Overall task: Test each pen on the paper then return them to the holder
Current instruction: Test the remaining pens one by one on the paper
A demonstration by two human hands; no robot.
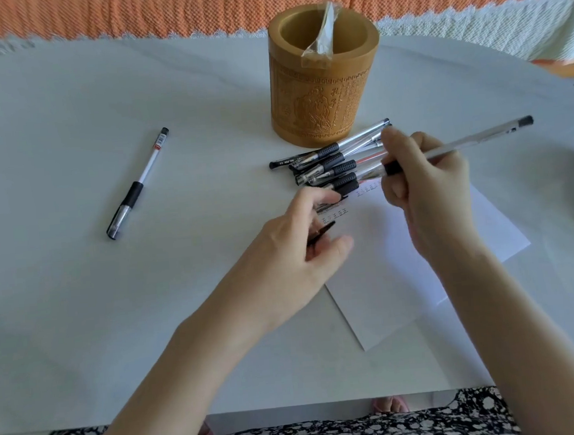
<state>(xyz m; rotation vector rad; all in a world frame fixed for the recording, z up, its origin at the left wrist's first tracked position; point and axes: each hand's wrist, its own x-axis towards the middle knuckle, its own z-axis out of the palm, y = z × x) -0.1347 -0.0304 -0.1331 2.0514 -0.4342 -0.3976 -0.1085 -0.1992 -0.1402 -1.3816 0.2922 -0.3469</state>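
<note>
My right hand (427, 185) grips a clear-barrelled pen (472, 142) above the white paper (403, 276), its end cap pointing up to the right. My left hand (302, 250) is curled around a black pen cap (323, 232) at the paper's left edge. A few short rows of test marks (338, 213) show on the paper between my hands. A pile of several black-grip pens (336, 163) lies just in front of the carved wooden holder (323, 87). One capped pen (138, 182) lies alone far to the left.
A clear plastic-wrapped item (321, 36) leans inside the holder. The white table (115, 316) ends near my lap. An orange textured cloth (125, 10) with a white lace border runs along the back.
</note>
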